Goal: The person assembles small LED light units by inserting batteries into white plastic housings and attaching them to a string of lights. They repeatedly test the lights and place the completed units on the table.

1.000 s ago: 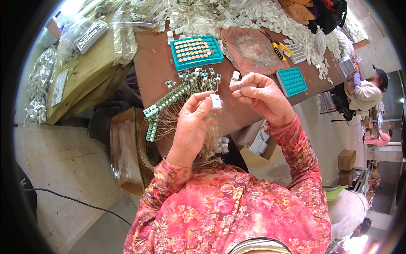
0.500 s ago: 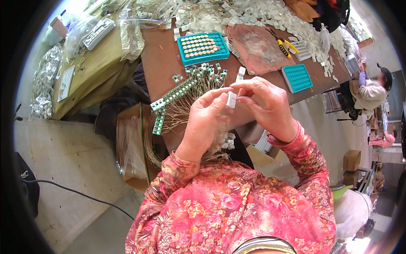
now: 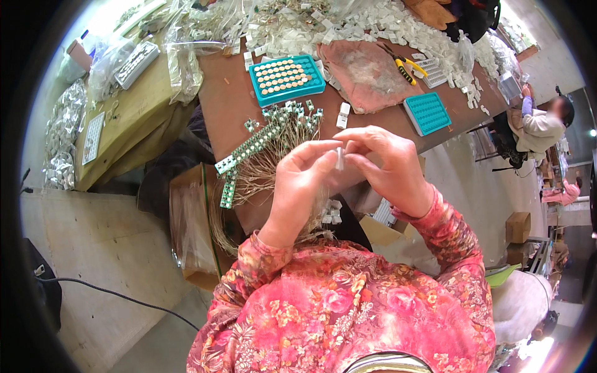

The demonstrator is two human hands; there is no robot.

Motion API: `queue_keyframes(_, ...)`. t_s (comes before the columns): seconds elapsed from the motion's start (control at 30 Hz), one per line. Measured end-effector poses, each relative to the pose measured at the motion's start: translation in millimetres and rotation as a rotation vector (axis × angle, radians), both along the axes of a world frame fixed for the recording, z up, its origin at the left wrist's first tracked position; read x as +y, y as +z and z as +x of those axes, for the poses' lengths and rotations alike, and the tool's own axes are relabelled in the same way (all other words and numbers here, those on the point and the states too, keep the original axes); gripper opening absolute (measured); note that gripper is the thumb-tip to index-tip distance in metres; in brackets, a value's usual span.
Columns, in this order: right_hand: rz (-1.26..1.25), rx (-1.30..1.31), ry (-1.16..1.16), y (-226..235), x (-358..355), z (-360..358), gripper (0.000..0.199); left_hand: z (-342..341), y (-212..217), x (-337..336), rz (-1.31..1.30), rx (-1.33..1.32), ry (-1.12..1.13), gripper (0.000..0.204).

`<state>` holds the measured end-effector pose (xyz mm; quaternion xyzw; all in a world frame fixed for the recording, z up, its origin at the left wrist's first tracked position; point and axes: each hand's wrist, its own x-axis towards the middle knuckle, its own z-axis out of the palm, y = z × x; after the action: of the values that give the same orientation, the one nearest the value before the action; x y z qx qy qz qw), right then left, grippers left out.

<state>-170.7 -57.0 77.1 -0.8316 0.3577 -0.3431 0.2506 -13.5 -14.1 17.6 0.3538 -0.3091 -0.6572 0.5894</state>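
Above the table's near edge, a small white plastic piece (image 3: pixel 340 159) sits between the fingertips of both hands. My left hand (image 3: pixel 301 177) pinches it from the left. The fingers of my right hand (image 3: pixel 393 163) close on its other side, covering part of it. Just beyond the fingertips, a white plastic casing (image 3: pixel 343 115) lies on the table. To the left of my hands is a bundle of thin brown wires (image 3: pixel 264 168) with small green circuit boards (image 3: pixel 256 144) along it.
A teal tray of round cream-coloured discs (image 3: pixel 287 81) stands beyond the wires, and another teal tray (image 3: pixel 427 114) to the right. Yellow-and-black pliers (image 3: pixel 405 71) lie by a pink cloth (image 3: pixel 370 74). White casings (image 3: pixel 373 25) heap at the back. Another person (image 3: pixel 541 127) sits far right.
The white piece has been turned and now shows a narrower side. My right hand has come closer to the left, its fingertips now at the piece. The whole view has shifted slightly.
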Motion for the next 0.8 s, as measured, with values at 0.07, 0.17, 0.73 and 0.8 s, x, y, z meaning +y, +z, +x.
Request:
queue_keyframes(0.07, -0.006, -0.081, -0.051, -3.9, 1.1, -2.8, 0.018, 0.2, 0.4, 0.4, 0.036, 0.056, -0.02, 0.024)
queue_keyframes(0.17, -0.034, -0.067, -0.073, -7.9, 4.5, -9.2, 0.02, -0.8, -0.2, 0.1, 0.071, 0.103, -0.049, 0.025)
queue_keyframes(0.73, 0.044, -0.17, -0.189, -41.4, 20.5, -5.4, 0.012, -4.3, -1.9, 1.2, 0.125, 0.155, -0.099, 0.025)
queue_keyframes(0.8, -0.072, -0.099, -0.174, -38.0, 22.0, -5.3, 0.012, -4.5, -1.5, 1.9, 0.122, 0.152, -0.11, 0.025)
